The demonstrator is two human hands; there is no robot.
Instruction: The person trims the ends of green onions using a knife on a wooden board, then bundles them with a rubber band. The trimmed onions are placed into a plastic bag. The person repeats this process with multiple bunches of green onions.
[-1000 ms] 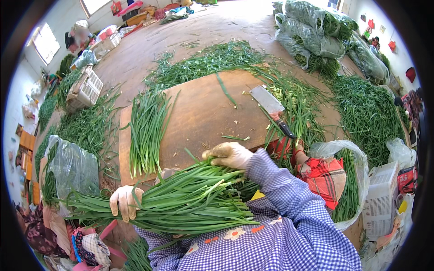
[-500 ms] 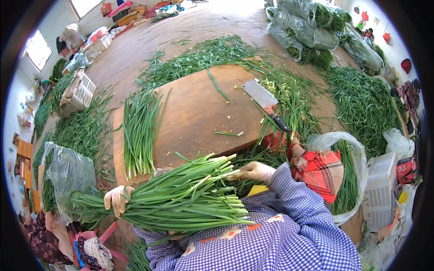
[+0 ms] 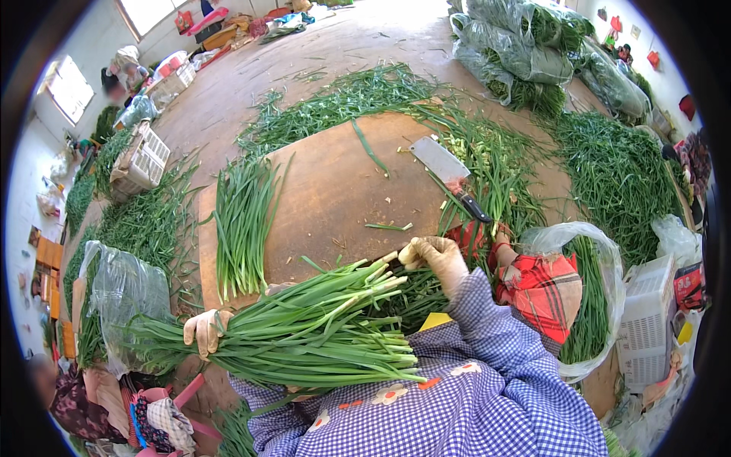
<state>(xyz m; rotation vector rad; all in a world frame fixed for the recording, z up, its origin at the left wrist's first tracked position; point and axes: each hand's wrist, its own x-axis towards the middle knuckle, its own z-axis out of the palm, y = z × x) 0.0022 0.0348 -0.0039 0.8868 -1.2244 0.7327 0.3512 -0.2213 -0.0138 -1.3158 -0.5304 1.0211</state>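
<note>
A thick bunch of garlic chives (image 3: 320, 327) lies across my lap, its pale cut ends to the right. My gloved left hand (image 3: 205, 331) is closed around the leafy end of this bunch. At the upper pale ends, my gloved right hand (image 3: 435, 263) is closed in a pinch, its fingertips on the end of a chive stalk (image 3: 390, 257). In front stands a wooden board (image 3: 335, 190) with a smaller chive bunch (image 3: 245, 228) along its left side. A cleaver (image 3: 449, 169) rests on the board's right side, its dark handle toward me.
Loose chives (image 3: 335, 99) cover the floor behind the board. An open plastic bag of chives (image 3: 586, 305) stands at the right beside red plaid cloth (image 3: 541, 293). Another clear bag (image 3: 129, 297) and a white crate (image 3: 143, 164) are at left. Bagged bundles (image 3: 525, 53) are stacked far right.
My right hand has risen from beside the cut ends to the bunch's upper edge, in a pinch. My left hand still grips the bunch; the view has shifted slightly.
</note>
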